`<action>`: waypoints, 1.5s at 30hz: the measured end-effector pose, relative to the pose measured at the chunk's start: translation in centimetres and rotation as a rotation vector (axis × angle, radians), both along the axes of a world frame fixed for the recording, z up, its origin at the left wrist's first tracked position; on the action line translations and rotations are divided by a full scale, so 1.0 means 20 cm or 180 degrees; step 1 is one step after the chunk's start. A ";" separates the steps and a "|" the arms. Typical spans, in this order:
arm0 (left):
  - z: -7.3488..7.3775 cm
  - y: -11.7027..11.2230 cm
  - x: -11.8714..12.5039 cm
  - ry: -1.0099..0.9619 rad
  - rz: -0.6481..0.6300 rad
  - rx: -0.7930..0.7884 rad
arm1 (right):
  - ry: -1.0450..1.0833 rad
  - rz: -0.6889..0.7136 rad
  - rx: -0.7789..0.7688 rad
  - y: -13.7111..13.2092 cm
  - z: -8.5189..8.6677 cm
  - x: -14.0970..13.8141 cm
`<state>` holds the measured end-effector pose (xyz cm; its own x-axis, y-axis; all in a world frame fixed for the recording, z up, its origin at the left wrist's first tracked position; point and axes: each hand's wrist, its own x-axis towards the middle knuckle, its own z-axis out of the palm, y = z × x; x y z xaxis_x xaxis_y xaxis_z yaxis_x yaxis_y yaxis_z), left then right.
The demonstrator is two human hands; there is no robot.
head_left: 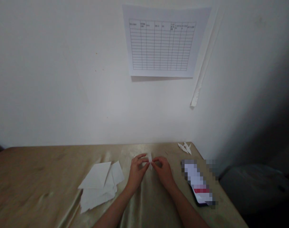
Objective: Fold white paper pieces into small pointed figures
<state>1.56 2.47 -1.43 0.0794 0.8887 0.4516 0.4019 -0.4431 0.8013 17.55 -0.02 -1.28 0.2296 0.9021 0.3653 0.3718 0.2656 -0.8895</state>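
From my remote station I am observing a small, narrow piece of white paper (150, 156), which is standing roughly upright above the middle of the table, between the two hands. The left hand (138, 166) is pinching it with thumb and forefinger, the other fingers curving loosely; the right hand (164, 171) is gripping it likewise from the opposite side. To the left of the hands, a loose pile of white sheets (98, 186) is lying on the tan tablecloth (40, 186). On the right, a phone (201, 200) is resting, its screen partly pixelated, and beyond it I am noting a few slender white paper pieces (185, 148) lying near the far corner. Behind, a printed grid sheet (161, 47) is hanging on the white wall (59, 72), its lettering reading too small for me, and a pale strip (202, 76) is running down beside it
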 end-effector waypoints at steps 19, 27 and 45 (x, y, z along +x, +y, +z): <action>-0.01 0.00 0.01 0.0062 0.0063 0.0050 | -0.0104 0.0065 0.0132 0.01 -0.02 0.00; -0.03 0.00 0.01 0.0125 0.0067 0.0099 | -0.0198 0.0161 0.0004 0.01 -0.04 -0.01; -0.04 0.01 0.00 0.0129 0.0186 0.0083 | -0.0505 0.0174 0.0234 0.01 -0.04 0.02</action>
<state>1.66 2.62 -2.19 0.0465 0.8803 0.4721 0.4596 -0.4384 0.7724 17.87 0.24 -2.06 0.1152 0.8812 0.4585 0.4891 0.3514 -0.7983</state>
